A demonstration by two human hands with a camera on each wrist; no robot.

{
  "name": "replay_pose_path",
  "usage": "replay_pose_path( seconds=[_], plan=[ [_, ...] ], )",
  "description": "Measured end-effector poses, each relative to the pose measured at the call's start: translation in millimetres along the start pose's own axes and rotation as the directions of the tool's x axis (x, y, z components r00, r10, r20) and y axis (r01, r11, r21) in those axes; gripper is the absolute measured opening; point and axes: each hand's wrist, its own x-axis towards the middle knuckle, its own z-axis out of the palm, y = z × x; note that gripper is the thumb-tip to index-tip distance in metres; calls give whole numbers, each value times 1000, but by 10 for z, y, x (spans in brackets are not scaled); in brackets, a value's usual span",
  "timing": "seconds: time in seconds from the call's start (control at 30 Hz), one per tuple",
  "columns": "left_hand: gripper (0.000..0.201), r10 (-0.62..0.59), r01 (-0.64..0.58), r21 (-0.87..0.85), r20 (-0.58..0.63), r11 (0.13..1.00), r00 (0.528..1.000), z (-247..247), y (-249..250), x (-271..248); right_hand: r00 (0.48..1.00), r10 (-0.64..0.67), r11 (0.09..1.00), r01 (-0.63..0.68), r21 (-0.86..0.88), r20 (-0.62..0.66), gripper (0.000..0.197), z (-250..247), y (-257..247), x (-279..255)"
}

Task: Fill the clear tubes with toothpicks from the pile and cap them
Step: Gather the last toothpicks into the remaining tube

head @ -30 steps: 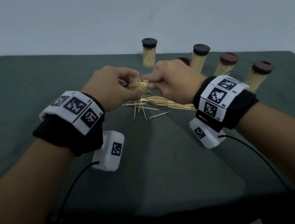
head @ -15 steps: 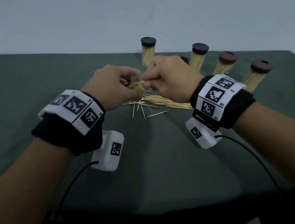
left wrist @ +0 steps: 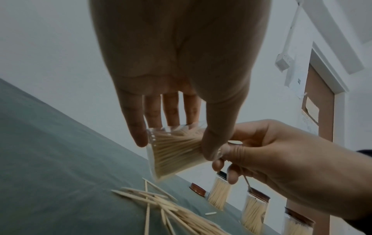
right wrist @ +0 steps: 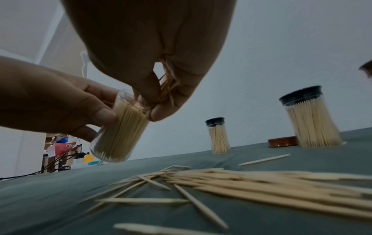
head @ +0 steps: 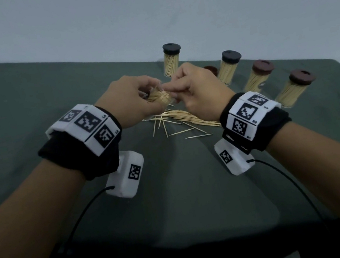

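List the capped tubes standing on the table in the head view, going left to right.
Black-capped tube → second black-capped tube → brown-capped tube → second brown-capped tube. All four stand along the far side of the table, full of toothpicks.

three views, one above and two low
head camera looks forward and down over both hands [head: 165, 93]; each wrist camera sits close under its palm, facing the other hand; all share the toothpick pile [head: 185, 118] below the hands.
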Motion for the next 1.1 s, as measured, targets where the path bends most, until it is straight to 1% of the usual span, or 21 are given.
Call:
replay_pose_path(
  seconds=[0.1,0.17,0.27,0.33,0.4,0.53,0.6,0.7,0.77,0.83,0.97,1.1],
  plan=[
    [46,0,0,-18,21,1000,1000,10,-3,7,998,54,998,-53,31,-41,23,-15,15,8],
    [45,5,-4,-26,32,1000,999,15,-6,12,993,97,992,-91,87,-69,21,-23,29,16],
    [45,10,-9,-37,34,999,999,24,-13,15,986,151,976,-136,167,-74,20,-29,36,21],
    [45,10,-9,-59,31,998,999,27,-26,20,980,181,969,-163,184,-82,19,-34,48,25],
    [45,0,2,-88,22,996,1000,24,-45,32,983,165,977,-152,151,-75,17,-39,51,28],
    [50,-13,17,-137,31,990,999,27,-70,49,991,133,990,-132,57,-12,18,-60,38,36],
    [51,-6,12,-134,48,991,999,41,-60,43,992,124,992,-124,24,-23,17,-76,13,37],
    [49,8,1,-115,72,993,997,71,-44,41,985,152,982,-141,124,-84,14,-102,-24,31],
    [49,10,-3,-104,70,995,997,76,-35,43,982,160,978,-145,150,-99,14,-109,-26,31],
    [50,0,7,-107,66,994,998,75,-45,48,986,151,980,-140,144,-68,15,-121,-17,37],
    [58,-19,28,-135,70,990,997,58,-73,43,994,108,991,-108,78,11,21,-117,-11,42],
    [47,7,5,-138,87,990,996,47,-60,43,989,138,982,-131,139,-42,17,-128,-61,19]
  ],
)
